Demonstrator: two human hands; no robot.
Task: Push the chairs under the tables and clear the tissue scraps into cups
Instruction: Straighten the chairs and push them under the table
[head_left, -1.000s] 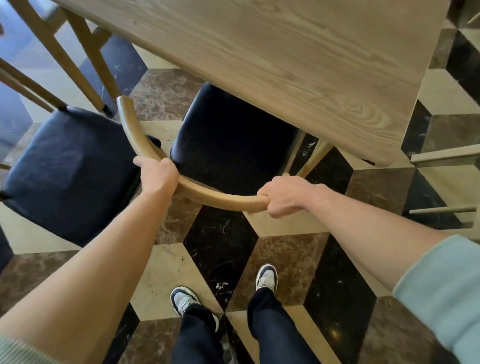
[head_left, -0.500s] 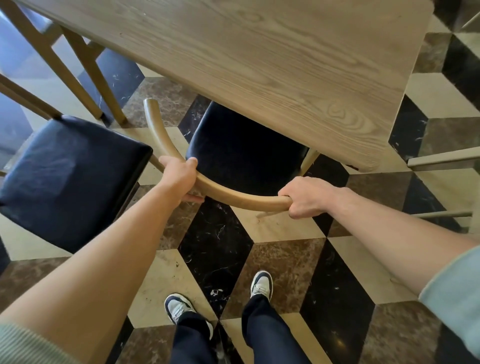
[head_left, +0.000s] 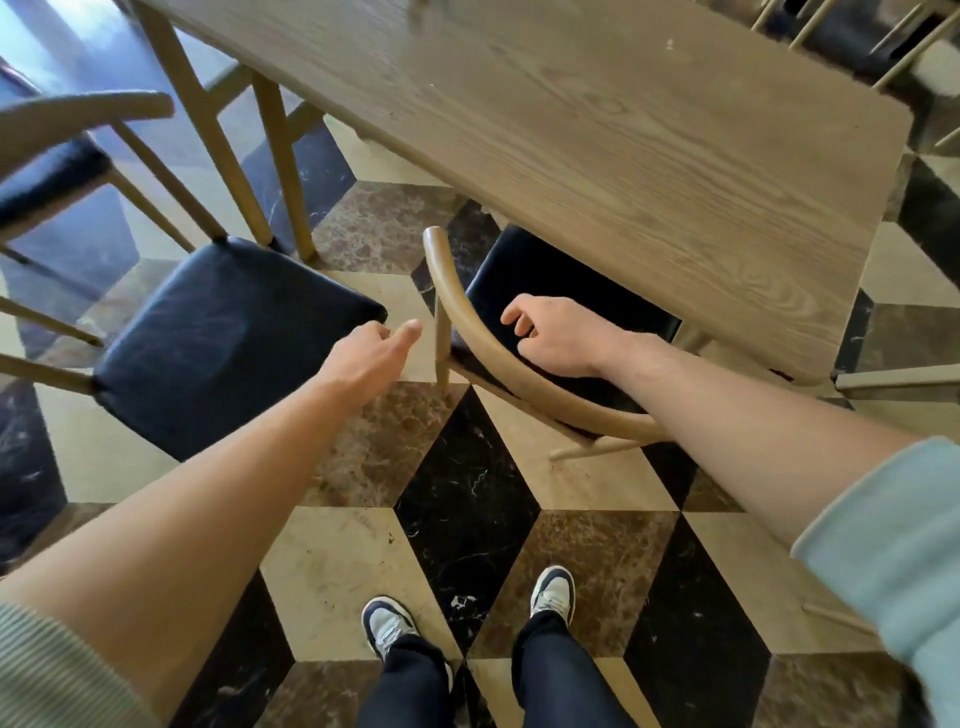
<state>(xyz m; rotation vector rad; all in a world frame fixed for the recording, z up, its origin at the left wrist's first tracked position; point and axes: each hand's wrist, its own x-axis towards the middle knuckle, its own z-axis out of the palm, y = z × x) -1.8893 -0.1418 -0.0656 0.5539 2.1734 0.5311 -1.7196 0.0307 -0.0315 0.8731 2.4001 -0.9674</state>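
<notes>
- The chair (head_left: 519, 332) with the curved wooden back rail stands at the near edge of the counter (head_left: 623, 156), close to its near right corner; most of its dark seat is tucked beneath the top, with only the rear strip and the back rail showing.
- The left hand (head_left: 369, 358) hangs free just beside the left end of that rail, touching nothing; its grip is loose and empty, the thumb out and the fingers lightly curled.
- The right hand (head_left: 561, 338) hovers above the rear of the seat, inside the curve of the rail, with the forearm crossing over the rail; its grip is half curled and holds nothing. Whether the forearm rests on the rail cannot be told.
- A second chair (head_left: 228, 338) stands to the left, out from under the near edge, its whole dark seat in the open on the tiled floor (head_left: 467, 519).
- Progress, as a judgement: this chair looks about as far in as it will go, so that step seems finished or nearly so; the left chair is not yet pushed in and is the likely next job.
- Two pale specks (head_left: 670, 44) lie toward the far right of the counter; they are too small to say whether they are tissue scraps.
- No cup shows in view, so the clearing part appears to lie ahead.
</notes>
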